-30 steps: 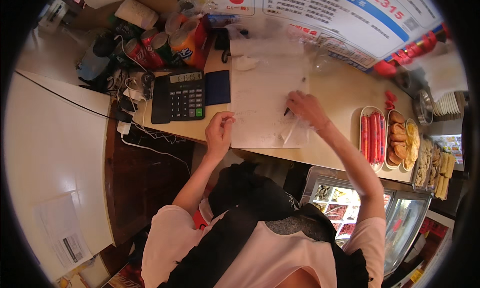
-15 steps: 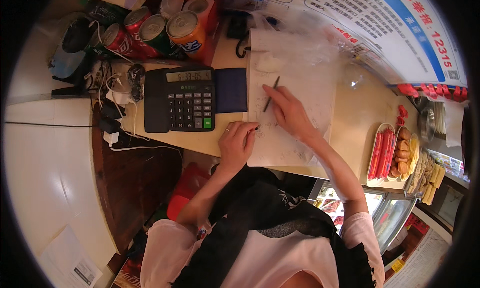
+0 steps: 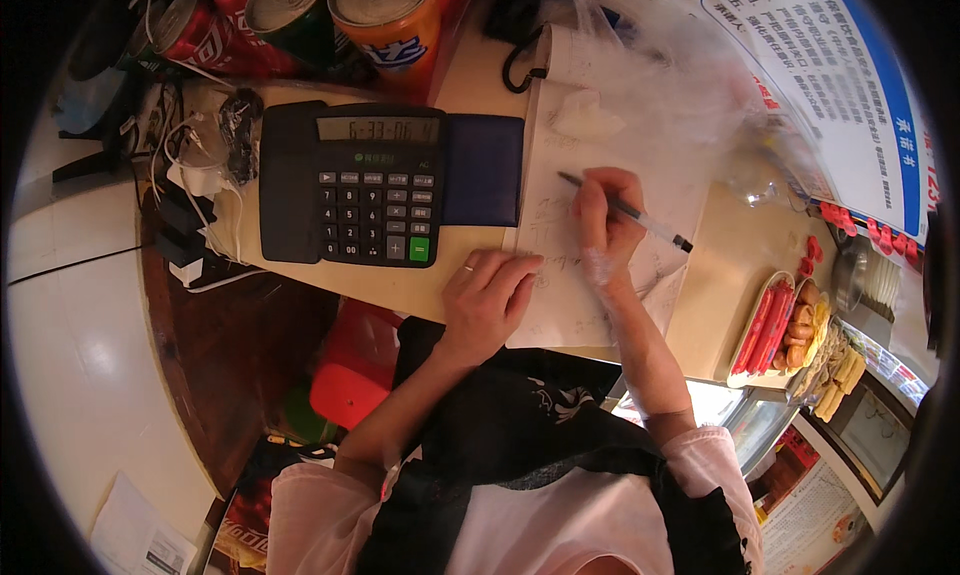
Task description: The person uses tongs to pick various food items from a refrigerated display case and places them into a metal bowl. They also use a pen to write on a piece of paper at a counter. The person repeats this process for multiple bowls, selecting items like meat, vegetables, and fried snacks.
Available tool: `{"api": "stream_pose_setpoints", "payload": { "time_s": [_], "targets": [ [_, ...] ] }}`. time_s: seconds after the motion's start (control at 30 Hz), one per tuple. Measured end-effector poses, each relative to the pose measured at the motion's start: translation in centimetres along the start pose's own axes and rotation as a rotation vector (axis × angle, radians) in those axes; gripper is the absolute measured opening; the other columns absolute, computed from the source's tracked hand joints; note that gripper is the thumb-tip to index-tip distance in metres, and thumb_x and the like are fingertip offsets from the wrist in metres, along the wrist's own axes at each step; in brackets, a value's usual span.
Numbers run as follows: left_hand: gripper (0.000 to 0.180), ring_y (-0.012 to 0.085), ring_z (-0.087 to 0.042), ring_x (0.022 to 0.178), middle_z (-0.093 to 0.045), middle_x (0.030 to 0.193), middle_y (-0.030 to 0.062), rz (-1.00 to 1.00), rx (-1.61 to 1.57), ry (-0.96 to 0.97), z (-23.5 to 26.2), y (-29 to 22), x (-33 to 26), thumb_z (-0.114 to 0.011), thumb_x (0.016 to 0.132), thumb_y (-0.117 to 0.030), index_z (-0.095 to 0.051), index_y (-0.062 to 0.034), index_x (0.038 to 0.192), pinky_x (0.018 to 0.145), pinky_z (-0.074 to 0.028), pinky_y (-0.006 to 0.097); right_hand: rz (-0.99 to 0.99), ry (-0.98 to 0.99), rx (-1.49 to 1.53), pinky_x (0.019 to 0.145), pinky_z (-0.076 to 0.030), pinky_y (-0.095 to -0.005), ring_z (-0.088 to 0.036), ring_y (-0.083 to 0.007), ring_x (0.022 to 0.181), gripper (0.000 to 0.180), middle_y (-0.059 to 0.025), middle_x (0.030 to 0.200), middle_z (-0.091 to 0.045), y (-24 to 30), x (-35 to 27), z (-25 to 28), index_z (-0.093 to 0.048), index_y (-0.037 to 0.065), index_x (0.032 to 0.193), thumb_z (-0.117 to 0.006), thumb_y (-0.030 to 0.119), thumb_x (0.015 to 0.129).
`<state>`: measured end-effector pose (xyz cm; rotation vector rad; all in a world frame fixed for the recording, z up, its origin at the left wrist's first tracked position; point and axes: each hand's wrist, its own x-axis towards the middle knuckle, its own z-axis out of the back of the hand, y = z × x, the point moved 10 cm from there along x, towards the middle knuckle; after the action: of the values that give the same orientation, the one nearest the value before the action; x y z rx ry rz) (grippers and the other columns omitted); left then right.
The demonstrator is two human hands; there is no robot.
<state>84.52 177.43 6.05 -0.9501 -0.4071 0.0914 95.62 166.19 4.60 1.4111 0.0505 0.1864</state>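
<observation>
My right grip pinches the pen over the paper on the tabletop; my left grip curls at its left edge, whether empty I can't tell. Too light a press could let it skew.

Upper left of the frame: orange cylindrical metal can, tangled white cables. Upper right: blue-and-white printed poster. Right: long red sticks lying on white oval plate.
</observation>
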Motion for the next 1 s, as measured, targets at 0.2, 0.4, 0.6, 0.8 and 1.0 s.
{"api": "stream_pose_setpoints", "payload": {
  "time_s": [0.2, 0.4, 0.6, 0.8, 1.0],
  "targets": [
    [0.025, 0.0201, -0.052, 0.068, -0.054, 0.075, 0.0035, 0.014, 0.015, 0.011, -0.3, 0.2, 0.2, -0.06, 0.062, 0.003, -0.059, -0.0081, 0.085, 0.058, -0.043, 0.029, 0.116, -0.017, -0.097, 0.044, -0.03, -0.0165, -0.036, -0.0027, 0.05, 0.004, 0.0018, 0.059, -0.047, 0.7, 0.6, -0.6, -0.051, 0.002, 0.075, -0.054, 0.002, 0.078],
    [0.026, 0.0198, -0.052, 0.069, -0.054, 0.076, 0.003, -0.004, 0.046, 0.009, -0.5, 0.3, 0.2, -0.061, 0.062, 0.003, -0.059, -0.0088, 0.085, 0.057, -0.043, 0.028, 0.196, 0.006, -0.244, 0.043, -0.03, -0.0178, -0.035, -0.0033, 0.049, 0.004, 0.0009, 0.059, -0.046, 1.6, 0.5, -1.0, -0.05, 0.002, 0.075, -0.054, 0.001, 0.077],
    [0.026, 0.0202, -0.052, 0.069, -0.054, 0.075, 0.0031, 0.001, 0.04, 0.008, -0.4, 0.1, 0.2, -0.061, 0.061, 0.003, -0.059, -0.0087, 0.085, 0.057, -0.043, 0.028, 0.195, 0.006, -0.158, 0.044, -0.03, -0.0175, -0.035, -0.003, 0.051, 0.005, 0.0007, 0.062, -0.046, 1.3, 0.4, -0.6, -0.05, 0.002, 0.075, -0.053, 0.003, 0.079],
    [0.024, 0.0209, -0.052, 0.069, -0.054, 0.075, 0.0041, 0.013, 0.022, -0.001, -0.3, 0.2, 0.3, -0.061, 0.062, 0.002, -0.059, -0.0076, 0.083, 0.058, -0.043, 0.029, 0.108, -0.103, 0.038, 0.045, -0.029, -0.017, -0.034, -0.003, 0.051, 0.004, 0.0014, 0.063, -0.045, 0.2, 0.3, 0.7, -0.05, 0.001, 0.076, -0.052, 0.003, 0.08],
    [0.023, 0.0212, -0.052, 0.069, -0.055, 0.075, 0.0047, 0.018, 0.026, 0.009, -0.5, 0.3, 0.2, -0.061, 0.062, 0.002, -0.059, -0.007, 0.083, 0.059, -0.043, 0.03, 0.108, -0.059, -0.071, 0.044, -0.028, -0.0171, -0.034, -0.003, 0.051, 0.004, 0.0014, 0.061, -0.045, 0.3, 0.5, 0.3, -0.051, 0.001, 0.077, -0.053, 0.004, 0.08]
  ]
}}
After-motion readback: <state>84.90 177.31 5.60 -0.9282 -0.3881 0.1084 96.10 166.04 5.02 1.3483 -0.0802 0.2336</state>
